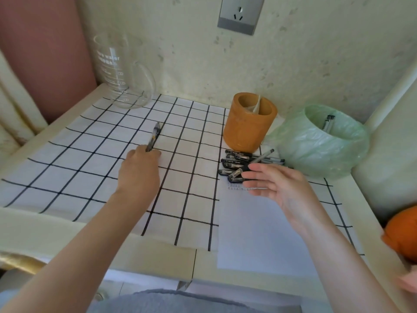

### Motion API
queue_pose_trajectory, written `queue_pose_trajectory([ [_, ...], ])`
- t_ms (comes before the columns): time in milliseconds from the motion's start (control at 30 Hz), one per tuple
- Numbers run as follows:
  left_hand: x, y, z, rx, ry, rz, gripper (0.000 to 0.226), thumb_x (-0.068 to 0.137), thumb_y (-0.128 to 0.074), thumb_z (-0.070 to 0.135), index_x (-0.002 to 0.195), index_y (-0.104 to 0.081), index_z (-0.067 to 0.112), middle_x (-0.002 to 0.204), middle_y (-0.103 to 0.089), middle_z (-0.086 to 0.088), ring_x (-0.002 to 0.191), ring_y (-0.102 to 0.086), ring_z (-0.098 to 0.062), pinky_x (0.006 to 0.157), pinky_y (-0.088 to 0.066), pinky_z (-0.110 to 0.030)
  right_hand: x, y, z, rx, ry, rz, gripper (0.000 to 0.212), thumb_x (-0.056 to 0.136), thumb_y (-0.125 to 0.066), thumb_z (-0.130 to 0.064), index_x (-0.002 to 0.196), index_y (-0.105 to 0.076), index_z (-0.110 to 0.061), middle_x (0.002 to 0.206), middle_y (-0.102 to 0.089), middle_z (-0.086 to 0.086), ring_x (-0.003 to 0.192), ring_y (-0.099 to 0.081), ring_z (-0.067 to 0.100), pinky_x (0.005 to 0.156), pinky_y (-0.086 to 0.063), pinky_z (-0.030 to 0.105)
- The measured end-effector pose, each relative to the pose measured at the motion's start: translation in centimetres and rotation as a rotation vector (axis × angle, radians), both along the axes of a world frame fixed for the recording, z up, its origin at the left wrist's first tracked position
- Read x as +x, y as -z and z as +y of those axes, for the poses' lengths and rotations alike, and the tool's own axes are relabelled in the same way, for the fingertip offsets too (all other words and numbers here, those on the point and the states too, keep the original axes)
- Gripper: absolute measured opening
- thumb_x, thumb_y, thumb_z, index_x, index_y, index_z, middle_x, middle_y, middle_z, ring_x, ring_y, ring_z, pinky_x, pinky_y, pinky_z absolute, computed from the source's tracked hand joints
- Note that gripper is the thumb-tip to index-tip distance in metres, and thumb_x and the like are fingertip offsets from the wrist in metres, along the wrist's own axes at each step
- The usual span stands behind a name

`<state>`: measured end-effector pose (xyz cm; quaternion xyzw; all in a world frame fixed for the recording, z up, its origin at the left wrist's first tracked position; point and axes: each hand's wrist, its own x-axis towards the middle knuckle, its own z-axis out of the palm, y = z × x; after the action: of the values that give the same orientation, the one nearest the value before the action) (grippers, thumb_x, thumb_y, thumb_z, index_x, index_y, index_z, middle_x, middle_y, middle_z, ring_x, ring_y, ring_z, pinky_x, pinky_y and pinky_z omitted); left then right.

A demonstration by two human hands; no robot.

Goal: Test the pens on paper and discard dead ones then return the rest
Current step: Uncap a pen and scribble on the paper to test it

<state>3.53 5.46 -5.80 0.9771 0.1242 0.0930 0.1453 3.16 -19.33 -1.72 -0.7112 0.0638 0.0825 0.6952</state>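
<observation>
My left hand [141,164] grips a black pen [154,135] by its lower end, the pen lying along the checked cloth [90,159]. My right hand [279,184] hovers with straight fingers just in front of a pile of several black pens [243,162], fingertips close to the nearest pen. A white sheet of paper [259,233] with small marks near its top lies under the right hand. An orange pen holder [249,123] stands behind the pile. To its right a small bin lined with a green bag [320,145] has one pen [329,123] inside.
A glass measuring jug [123,73] stands at the back left by the wall. An orange object [404,231] sits at the right edge. A wall socket [240,13] is above the holder. The desk's front edge [158,256] runs below the cloth.
</observation>
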Motion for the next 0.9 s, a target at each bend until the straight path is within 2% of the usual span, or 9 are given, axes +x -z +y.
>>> queue_pose_trajectory([
  [200, 0.2, -0.5, 0.3, -0.036, -0.055, -0.056, 0.028, 0.087, -0.05, -0.007, 0.106, -0.066, 0.007, 0.102, -0.062, -0.014, 0.091, -0.058, -0.027, 0.072, -0.046, -0.029, 0.0, 0.0, 0.0, -0.022, -0.01, -0.01, 0.023, 0.096, -0.048, -0.01, 0.102, -0.067, 0.002, 0.091, -0.074, 0.018, 0.074, -0.07, 0.023, 0.064, -0.057, 0.028],
  [300, -0.4, -1.7, -0.8, -0.306, -0.035, -0.007, 0.025, 0.085, -0.054, 0.0, 0.098, -0.069, 0.015, 0.1, -0.066, -0.007, 0.08, -0.061, -0.024, 0.061, -0.045, -0.025, -0.1, 0.0, 0.0, -0.025, -0.012, -0.017, 0.023, 0.096, -0.048, -0.01, 0.102, -0.067, 0.002, 0.091, -0.074, 0.017, 0.073, -0.069, 0.023, 0.063, -0.057, 0.028],
  [400, -1.3, -2.8, -2.3, -0.533, 0.063, 0.055, 0.022, 0.081, -0.06, 0.002, 0.084, -0.069, 0.021, 0.091, -0.066, 0.004, 0.068, -0.058, -0.006, 0.05, -0.038, -0.016, -0.1, 0.1, 0.1, -0.041, -0.023, -0.019, 0.023, 0.096, -0.047, -0.01, 0.102, -0.067, 0.001, 0.09, -0.074, 0.016, 0.073, -0.069, 0.023, 0.062, -0.058, 0.027],
  [500, -2.2, -4.1, -3.6, -0.687, 0.163, 0.084, 0.018, 0.079, -0.065, 0.004, 0.077, -0.068, 0.022, 0.086, -0.068, 0.008, 0.075, -0.061, 0.002, 0.058, -0.042, -0.009, -0.2, 0.2, 0.4, -0.034, -0.026, -0.006, 0.025, 0.097, -0.048, -0.014, 0.102, -0.067, 0.001, 0.088, -0.073, 0.017, 0.065, -0.068, 0.02, 0.058, -0.057, 0.026],
  [633, -2.8, -5.2, -4.7, -0.895, 0.26, 0.139, 0.012, 0.076, -0.069, 0.007, 0.077, -0.069, 0.019, 0.085, -0.073, 0.006, 0.08, -0.068, -0.005, 0.076, -0.051, -0.018, -0.3, 0.5, 0.7, -0.026, -0.033, 0.06, 0.03, 0.094, -0.054, -0.029, 0.096, -0.066, -0.001, 0.073, -0.068, 0.012, 0.054, -0.059, 0.02, 0.049, -0.052, 0.027],
  [700, -3.1, -5.3, -5.4, -0.969, 0.317, 0.211, 0.012, 0.075, -0.07, 0.007, 0.079, -0.069, 0.018, 0.085, -0.074, 0.005, 0.079, -0.069, -0.006, 0.077, -0.052, -0.017, -0.1, 0.9, 0.3, -0.124, -0.014, 0.059, 0.03, 0.093, -0.055, -0.03, 0.088, -0.067, -0.003, 0.063, -0.063, 0.006, 0.047, -0.053, 0.018, 0.043, -0.046, 0.025],
  [767, -3.5, -5.1, -6.1, -0.973, 0.363, 0.27, 0.013, 0.076, -0.07, 0.006, 0.079, -0.068, 0.019, 0.087, -0.074, 0.005, 0.08, -0.068, -0.006, 0.071, -0.05, -0.012, 0.1, 1.3, -0.4, -0.299, 0.039, -0.002, 0.029, 0.094, -0.055, -0.028, 0.078, -0.065, -0.007, 0.055, -0.056, 0.003, 0.042, -0.047, 0.015, 0.04, -0.037, 0.023],
  [833, -3.6, -4.7, -6.5, -0.924, 0.387, 0.289, 0.014, 0.077, -0.069, 0.007, 0.079, -0.068, 0.021, 0.088, -0.074, 0.006, 0.082, -0.067, -0.005, 0.071, -0.05, -0.017, 0.5, 1.5, -1.4, -0.567, 0.102, -0.104, 0.029, 0.094, -0.053, -0.027, 0.074, -0.062, -0.009, 0.055, -0.053, 0.004, 0.047, -0.046, 0.019, 0.046, -0.034, 0.025],
  [900, -3.6, -4.5, -6.6, -0.908, 0.386, 0.284, 0.014, 0.077, -0.069, 0.007, 0.079, -0.067, 0.021, 0.089, -0.073, 0.006, 0.083, -0.066, -0.005, 0.071, -0.051, -0.017, 0.7, 1.4, -2.8, -0.865, 0.132, -0.161, 0.029, 0.095, -0.052, -0.031, 0.08, -0.061, -0.008, 0.062, -0.056, 0.007, 0.059, -0.053, 0.027, 0.055, -0.037, 0.031],
])
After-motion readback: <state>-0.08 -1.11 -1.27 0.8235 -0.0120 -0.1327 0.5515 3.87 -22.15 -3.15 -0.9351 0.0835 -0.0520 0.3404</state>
